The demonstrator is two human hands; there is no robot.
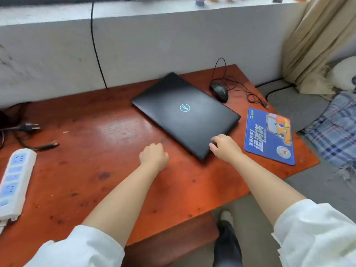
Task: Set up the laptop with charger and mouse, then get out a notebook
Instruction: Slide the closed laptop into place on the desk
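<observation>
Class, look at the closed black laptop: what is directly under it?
The laptop lies flat on the reddish wooden table. The right hand has its grip on the near corner. Whatever lies beneath the laptop is covered.

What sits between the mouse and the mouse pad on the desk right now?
In the head view, the mouse's own tangled cable, ending in its loose USB plug, lies on the bare desk between it and the mouse pad.
</observation>
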